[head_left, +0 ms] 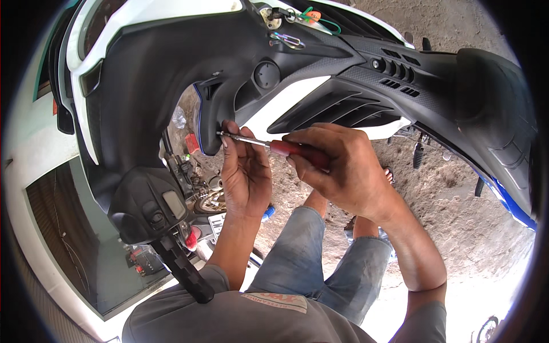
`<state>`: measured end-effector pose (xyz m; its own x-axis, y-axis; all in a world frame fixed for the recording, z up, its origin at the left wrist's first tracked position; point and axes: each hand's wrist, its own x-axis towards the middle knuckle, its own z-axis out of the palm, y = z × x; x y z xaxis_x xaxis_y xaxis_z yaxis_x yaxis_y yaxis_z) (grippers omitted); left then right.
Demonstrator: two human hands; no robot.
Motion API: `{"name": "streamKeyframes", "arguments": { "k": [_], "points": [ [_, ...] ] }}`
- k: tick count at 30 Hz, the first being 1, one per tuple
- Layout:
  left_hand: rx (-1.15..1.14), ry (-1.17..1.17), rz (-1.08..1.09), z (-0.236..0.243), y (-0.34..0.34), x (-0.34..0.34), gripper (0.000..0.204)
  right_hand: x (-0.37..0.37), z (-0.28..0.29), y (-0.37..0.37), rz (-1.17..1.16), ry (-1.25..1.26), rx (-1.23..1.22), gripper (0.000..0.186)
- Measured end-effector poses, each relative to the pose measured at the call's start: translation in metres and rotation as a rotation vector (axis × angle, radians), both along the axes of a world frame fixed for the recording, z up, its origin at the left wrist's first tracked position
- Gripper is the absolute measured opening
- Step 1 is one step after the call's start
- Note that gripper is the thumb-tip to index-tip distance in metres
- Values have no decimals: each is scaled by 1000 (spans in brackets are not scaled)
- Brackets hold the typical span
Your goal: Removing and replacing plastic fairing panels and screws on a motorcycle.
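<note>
A screwdriver (254, 140) with a red handle lies nearly level in front of the motorbike's black front panel (213, 114). My right hand (350, 163) is closed round its handle. The fingertips of my left hand (247, 180) pinch the metal shaft close to its tip, palm turned up. A small dark piece shows at the tip; whether it is a screw or the bit itself I cannot tell. The tip points left, at the panel's lower edge, and I cannot tell whether it touches.
The white and black motorbike stretches across the top, its seat (494, 103) at right. Keys with a green loop (323, 22) hang at the ignition. A handlebar grip (182, 268) juts toward my left arm. Another motorbike's wheel (210, 201) and loose parts stand on the dirt ground (440, 188).
</note>
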<state>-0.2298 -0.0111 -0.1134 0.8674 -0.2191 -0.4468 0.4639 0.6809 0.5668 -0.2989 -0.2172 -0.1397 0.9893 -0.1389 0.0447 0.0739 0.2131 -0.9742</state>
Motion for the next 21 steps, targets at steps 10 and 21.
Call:
{"name": "streamKeyframes", "arguments": {
  "k": [10, 21],
  "points": [
    [172, -221, -177, -3, -21, -16, 27, 10, 26, -7, 29, 105, -3, 26],
    [199, -194, -189, 14, -34, -10, 23, -2, 30, -6, -1, 203, -13, 32]
  ]
}}
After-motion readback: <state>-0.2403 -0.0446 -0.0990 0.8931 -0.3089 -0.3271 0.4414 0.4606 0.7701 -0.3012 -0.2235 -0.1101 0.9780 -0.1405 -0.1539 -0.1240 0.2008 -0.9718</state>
